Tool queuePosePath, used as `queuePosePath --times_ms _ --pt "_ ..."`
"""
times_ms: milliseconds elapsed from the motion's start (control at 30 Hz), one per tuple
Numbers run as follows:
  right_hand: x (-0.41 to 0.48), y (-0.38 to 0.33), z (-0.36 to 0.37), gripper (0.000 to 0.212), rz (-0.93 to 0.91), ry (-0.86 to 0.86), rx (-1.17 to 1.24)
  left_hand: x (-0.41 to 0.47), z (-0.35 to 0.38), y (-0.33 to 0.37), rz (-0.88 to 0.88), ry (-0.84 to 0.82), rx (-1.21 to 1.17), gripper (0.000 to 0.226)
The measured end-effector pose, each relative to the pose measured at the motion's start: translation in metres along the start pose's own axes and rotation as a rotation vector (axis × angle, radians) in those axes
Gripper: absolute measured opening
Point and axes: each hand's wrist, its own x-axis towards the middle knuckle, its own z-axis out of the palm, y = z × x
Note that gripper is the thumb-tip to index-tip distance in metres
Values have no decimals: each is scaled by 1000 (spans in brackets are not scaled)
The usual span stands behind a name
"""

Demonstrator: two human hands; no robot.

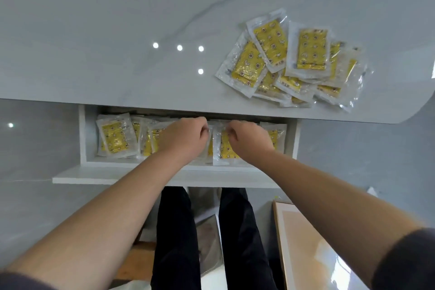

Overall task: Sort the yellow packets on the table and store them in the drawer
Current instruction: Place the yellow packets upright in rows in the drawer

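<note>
A loose pile of several yellow packets [292, 59] in clear wrappers lies on the glossy white table [117, 30], to the right. Below the table edge a white drawer [82, 139] stands pulled out, with several yellow packets [115, 136] standing in a row inside it. Both my hands are in the drawer's middle. My left hand [186, 136] has its fingers curled on the top edge of a packet. My right hand [247, 139] pinches the top of the neighbouring packet [223, 148]. The packets under my hands are partly hidden.
The drawer's front panel [98, 178] juts toward me at thigh height. My legs in dark trousers [176, 231] stand below it. A framed board [306, 242] leans at lower right. The table's left and middle show only light reflections.
</note>
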Motion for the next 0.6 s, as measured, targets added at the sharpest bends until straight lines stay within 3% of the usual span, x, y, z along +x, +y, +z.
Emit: queuePosePath --times_ms 133,200,300,433,500,600 --pt "-9 22 -55 21 85 264 161 28 -29 59 -11 242 -103 8" --pt "-2 35 -85 19 152 451 195 54 -38 84 -87 311 -133 26" --pt "14 68 -123 41 403 617 192 91 -47 114 -329 278 -158 69" --pt "30 114 -153 84 844 475 453 125 -48 143 -560 229 -194 101" --pt "36 124 -155 95 897 391 505 134 -46 155 -598 223 -204 105" --pt "44 129 -156 94 829 408 472 142 -43 163 -620 240 -182 104"
